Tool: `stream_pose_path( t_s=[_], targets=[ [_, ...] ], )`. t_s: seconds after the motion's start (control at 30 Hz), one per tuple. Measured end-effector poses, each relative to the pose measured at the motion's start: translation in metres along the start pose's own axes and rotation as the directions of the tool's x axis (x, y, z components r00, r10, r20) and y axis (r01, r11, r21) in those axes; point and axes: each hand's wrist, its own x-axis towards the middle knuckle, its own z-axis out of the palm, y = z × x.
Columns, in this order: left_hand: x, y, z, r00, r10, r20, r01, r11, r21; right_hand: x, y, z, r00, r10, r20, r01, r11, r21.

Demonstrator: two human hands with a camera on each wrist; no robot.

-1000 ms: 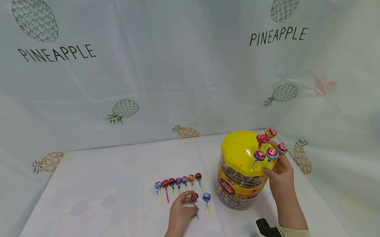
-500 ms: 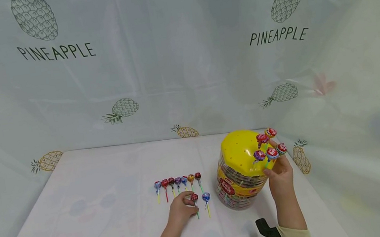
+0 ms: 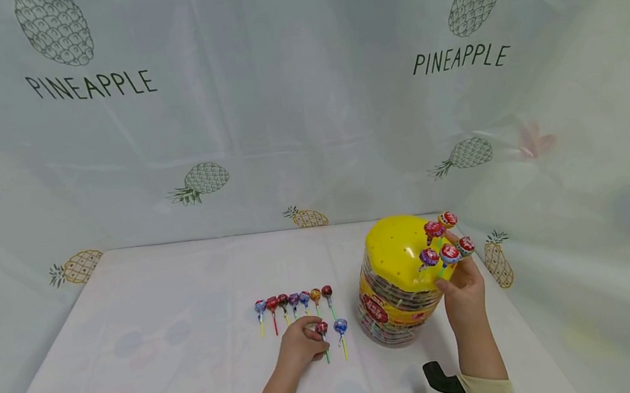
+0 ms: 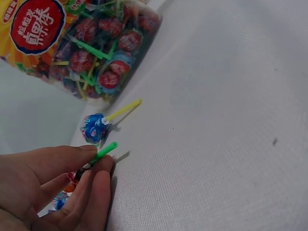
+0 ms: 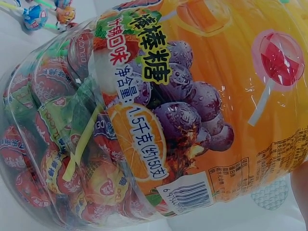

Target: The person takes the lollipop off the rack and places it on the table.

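Lollipop with a red wrapper [image 3: 322, 328] is pinched by its green stick [image 4: 105, 151] between the thumb and fingers of the left hand [image 3: 299, 350], close over the white table [image 3: 162, 362]; whether the table is touched by it cannot be told. To its right, a blue lollipop [image 3: 340, 326] is laid with its yellow stick pointed towards the person. Farther from the person, seven lollipops [image 3: 294, 299] are lined up side by side.

A clear jar [image 3: 384, 312] packed with wrapped lollipops is stood to the right of these. It is grasped at the edge of its yellow lid [image 3: 397, 252] by the right hand [image 3: 465, 289], the thumb set at the near side and the other fingers partly hidden. Five lollipops [image 3: 449, 254] are held upright on the lid's right side, clustered near that hand. Grapes and an orange slice are printed on the label [image 5: 178, 106]. Behind the table, a grey curtain [image 3: 301, 103] is patterned with pineapples.
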Motion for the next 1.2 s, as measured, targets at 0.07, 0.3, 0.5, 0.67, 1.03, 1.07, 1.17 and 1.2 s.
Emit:
stream_pose_path(
  t_s=[0.07, 0.3, 0.5, 0.67, 1.03, 1.07, 1.17, 1.2],
  targets=[
    [-0.001, 0.0, 0.0, 1.0, 0.007, 0.003, -0.007, 1.0, 0.018, 0.0, 0.0, 0.0, 1.0, -0.001, -0.004, 0.001, 1.0, -0.004],
    [-0.002, -0.001, 0.0, 0.999, 0.046, 0.002, -0.046, 0.997, 0.066, 0.001, 0.001, -0.001, 1.0, -0.013, 0.002, 0.013, 1.0, 0.001],
    [-0.001, 0.005, -0.007, 0.995, 0.093, -0.034, -0.087, 0.985, 0.151, 0.001, 0.0, -0.003, 1.0, -0.015, 0.001, 0.015, 1.0, -0.011],
    [-0.003, 0.028, -0.014, 0.994, 0.11, -0.026, -0.107, 0.989, 0.101, 0.001, -0.001, -0.003, 1.0, 0.007, -0.021, -0.007, 1.0, -0.029],
    [-0.023, 0.148, -0.037, 0.925, 0.368, 0.095, -0.365, 0.93, -0.044, 0.001, 0.0, -0.001, 0.999, -0.019, 0.045, 0.019, 1.0, 0.006],
    [-0.025, 0.157, -0.036, 0.915, 0.388, 0.112, -0.385, 0.922, -0.047, 0.001, 0.0, -0.001, 0.999, -0.02, 0.044, 0.02, 1.0, 0.003],
    [-0.03, 0.177, -0.029, 0.881, 0.441, 0.172, -0.437, 0.897, -0.06, 0.001, -0.001, -0.001, 1.0, -0.004, 0.025, 0.004, 1.0, -0.005],
    [-0.031, 0.182, -0.026, 0.866, 0.463, 0.19, -0.459, 0.886, -0.067, 0.0, -0.001, 0.0, 1.0, 0.004, 0.018, -0.004, 1.0, -0.012]
  ],
)
